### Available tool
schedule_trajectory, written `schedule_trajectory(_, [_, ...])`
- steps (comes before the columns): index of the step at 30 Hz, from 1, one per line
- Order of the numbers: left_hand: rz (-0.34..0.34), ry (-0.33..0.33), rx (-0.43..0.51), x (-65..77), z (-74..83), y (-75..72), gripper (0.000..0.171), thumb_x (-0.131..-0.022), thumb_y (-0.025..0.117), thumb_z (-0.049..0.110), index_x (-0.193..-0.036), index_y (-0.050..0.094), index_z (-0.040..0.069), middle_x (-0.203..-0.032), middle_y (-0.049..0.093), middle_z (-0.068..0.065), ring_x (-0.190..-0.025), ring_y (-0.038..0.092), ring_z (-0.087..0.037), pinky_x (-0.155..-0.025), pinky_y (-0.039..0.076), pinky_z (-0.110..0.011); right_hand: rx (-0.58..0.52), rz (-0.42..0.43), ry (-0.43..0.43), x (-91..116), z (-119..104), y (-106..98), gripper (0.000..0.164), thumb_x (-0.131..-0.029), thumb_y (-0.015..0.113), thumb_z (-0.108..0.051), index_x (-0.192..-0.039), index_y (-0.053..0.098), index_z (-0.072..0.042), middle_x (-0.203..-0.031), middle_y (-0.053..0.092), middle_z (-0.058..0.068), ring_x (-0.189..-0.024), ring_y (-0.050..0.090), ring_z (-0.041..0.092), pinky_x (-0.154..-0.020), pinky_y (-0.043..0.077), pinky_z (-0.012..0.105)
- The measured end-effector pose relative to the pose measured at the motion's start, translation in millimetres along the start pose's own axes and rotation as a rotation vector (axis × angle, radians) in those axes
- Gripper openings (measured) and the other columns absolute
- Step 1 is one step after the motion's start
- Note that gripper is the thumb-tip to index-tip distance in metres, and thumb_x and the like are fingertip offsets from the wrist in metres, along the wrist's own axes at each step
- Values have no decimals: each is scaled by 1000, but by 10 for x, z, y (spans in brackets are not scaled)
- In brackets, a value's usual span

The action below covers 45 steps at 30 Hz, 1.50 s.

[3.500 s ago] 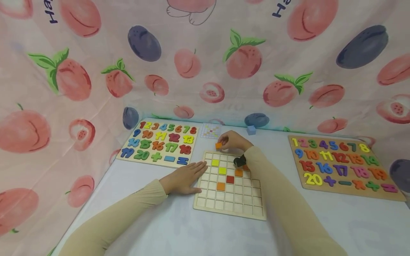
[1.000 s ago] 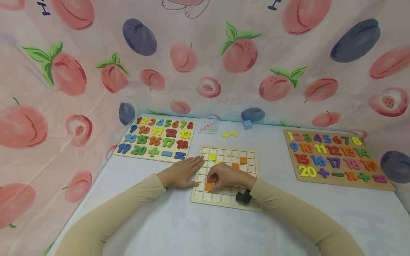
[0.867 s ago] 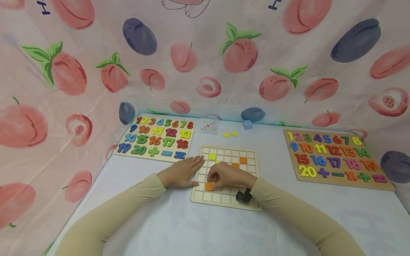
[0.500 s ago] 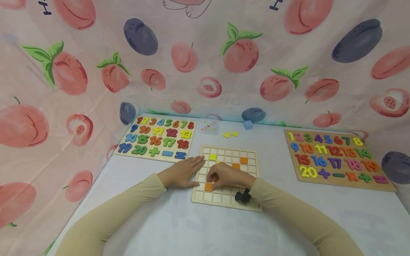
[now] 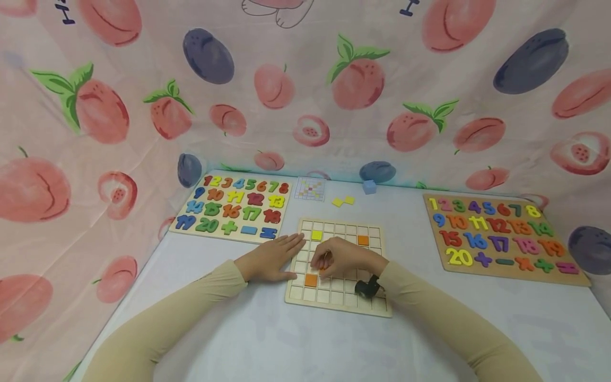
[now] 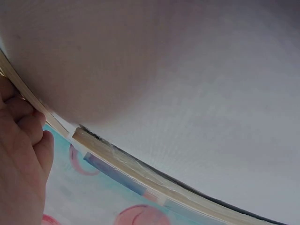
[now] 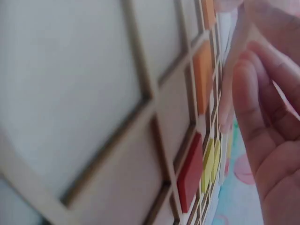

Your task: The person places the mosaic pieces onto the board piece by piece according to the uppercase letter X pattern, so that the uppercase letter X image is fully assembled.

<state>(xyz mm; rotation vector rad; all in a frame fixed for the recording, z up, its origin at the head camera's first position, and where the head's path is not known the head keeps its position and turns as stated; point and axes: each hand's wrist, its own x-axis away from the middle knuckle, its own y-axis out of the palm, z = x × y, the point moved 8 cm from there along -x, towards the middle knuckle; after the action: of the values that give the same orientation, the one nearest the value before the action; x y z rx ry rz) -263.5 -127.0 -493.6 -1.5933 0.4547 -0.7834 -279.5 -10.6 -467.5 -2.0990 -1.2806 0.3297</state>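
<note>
In the head view a wooden grid board (image 5: 324, 297) lies mid-table. My left hand (image 5: 269, 260) rests flat at its left edge, fingers straight, fingertips on the rim. Over the board hovers my right hand (image 5: 341, 256), its fingers loosely bent with nothing between them. An orange tile (image 5: 311, 280) sits in a cell just left of its thumb. Another orange tile (image 5: 363, 240) and a yellow tile (image 5: 316, 235) lie in cells farther back. The right wrist view shows a red tile (image 7: 191, 173) set in the grid; the right hand hides it in the head view.
Two loose yellow tiles (image 5: 337, 202) lie behind the board, near a printed pattern card (image 5: 310, 189) and a blue cube (image 5: 369, 187). Number puzzle boards stand left (image 5: 191, 229) and right (image 5: 436, 249). Fruit-print cloth (image 5: 305, 79) hangs behind.
My right hand has brought an orange tile from behind the board into a front-left cell, then drawn slightly right and away from it. My left hand has stayed at the edge.
</note>
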Motion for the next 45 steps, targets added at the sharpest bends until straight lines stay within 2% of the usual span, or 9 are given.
schedule_trajectory(5, [1, -2, 2, 6, 1, -2, 86, -91, 35, 65, -151, 12, 8, -160, 11, -7, -147, 14, -21, -119, 20, -35, -39, -8, -38, 6, -7, -81, 29, -71, 81, -14, -98, 72, -9, -91, 70, 4, -77, 63, 10, -69, 55, 22])
schedule_trajectory(11, [-5, -4, 11, 14, 15, -13, 86, -91, 36, 65, -151, 13, 8, -160, 12, -7, -147, 14, -21, -119, 21, -35, -134, -10, -88, 26, -1, -246, 31, -76, 75, -4, -106, 68, 2, -103, 68, 18, -91, 67, 25, -80, 56, 26])
schedule_trajectory(18, [-22, -23, 26, 10, 7, -9, 87, -90, 36, 65, -152, 11, 10, -160, 11, -6, -147, 13, -20, -119, 19, -35, -129, 28, -108, 62, -1, -603, 36, -77, 73, 1, -111, 64, 8, -111, 65, 25, -102, 64, 37, -90, 54, 37])
schedule_trajectory(22, [-29, -29, 36, 9, 3, 4, 87, -90, 37, 65, -152, 10, 10, -160, 10, -5, -148, 12, -19, -120, 19, -35, -110, 74, -97, 91, 14, -865, 36, -78, 74, -6, -111, 65, 4, -113, 64, 26, -105, 62, 39, -93, 52, 40])
schedule_trajectory(25, [-24, -27, 37, 11, 5, 7, 87, -90, 37, 65, -152, 10, 10, -160, 10, -5, -148, 12, -20, -119, 19, -35, -97, 115, -72, 101, 69, -1071, 38, -78, 76, -14, -112, 66, 0, -114, 64, 25, -108, 61, 40, -95, 50, 43])
schedule_trajectory(29, [-13, -15, 36, 15, 18, -1, 86, -90, 39, 63, -152, 12, 9, -160, 12, -6, -147, 14, -21, -119, 21, -36, -125, 171, -26, 111, 171, -1329, 39, -77, 76, -12, -112, 66, 1, -117, 63, 25, -111, 59, 41, -98, 47, 48])
schedule_trajectory(35, [-15, -13, 29, 24, 25, -38, 86, -91, 39, 63, -151, 12, 8, -160, 12, -7, -147, 13, -21, -119, 20, -35, -80, 255, 45, 94, 342, -1660, 37, -78, 75, -7, -113, 66, 0, -119, 63, 24, -113, 59, 38, -94, 51, 41])
schedule_trajectory(39, [-20, -19, 36, 33, 25, -37, 86, -90, 38, 63, -152, 12, 9, -160, 11, -6, -147, 13, -20, -119, 20, -35, -41, 290, 112, 65, 505, -1779, 35, -80, 73, -12, -114, 66, -3, -120, 63, 22, -114, 59, 37, -94, 51, 41])
schedule_trajectory(45, [-15, -16, 53, 43, 27, -24, 86, -90, 39, 63, -152, 13, 9, -160, 11, -7, -147, 14, -21, -119, 21, -36, -81, 347, 204, 5, 799, -1822, 38, -79, 75, -15, -114, 66, -3, -122, 61, 24, -117, 57, 37, -96, 49, 45])
